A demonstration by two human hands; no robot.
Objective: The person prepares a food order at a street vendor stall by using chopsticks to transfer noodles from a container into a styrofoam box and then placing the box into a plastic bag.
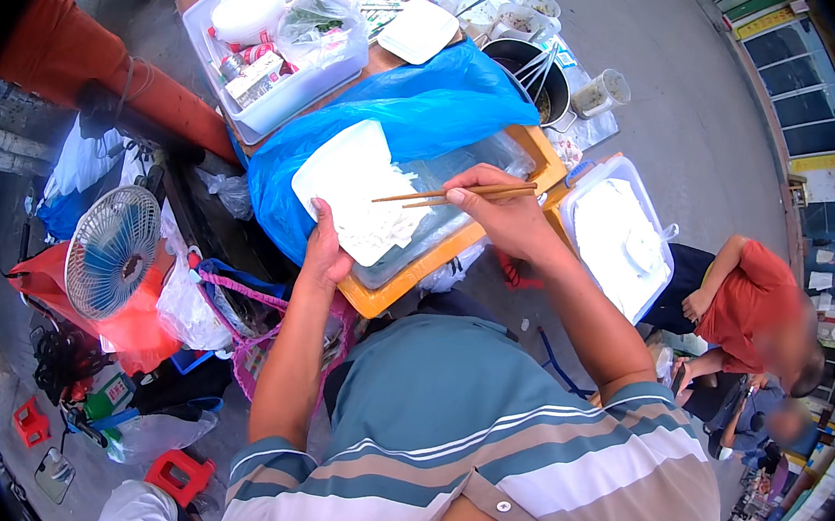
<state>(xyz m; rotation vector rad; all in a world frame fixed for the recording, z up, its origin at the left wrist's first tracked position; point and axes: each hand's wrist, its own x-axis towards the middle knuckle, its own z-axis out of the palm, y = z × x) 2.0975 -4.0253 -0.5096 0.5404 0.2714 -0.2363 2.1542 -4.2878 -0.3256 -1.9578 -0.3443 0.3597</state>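
Observation:
My left hand (328, 248) grips the near left edge of an open white takeaway box (346, 178), tilted over an orange-yellow crate (417, 268). White strips of food, perhaps rice noodles (395, 217), lie in the box's near part. In my right hand (501, 212) is a pair of wooden chopsticks (462, 193), their tips over the white food. Blue plastic sheeting (403, 101) covers the crate's far side, and clear plastic (463, 182) lies inside the crate. The overexposed white makes the food's outline hard to tell.
Ahead stand a white tub of packets (266, 114), a closed takeaway box (418, 31), a black pot with a whisk (526, 75) and seasoning cups (601, 93). A tub of white contents (619, 242) stands right. Left is a fan (113, 254); people (753, 300) stand at right.

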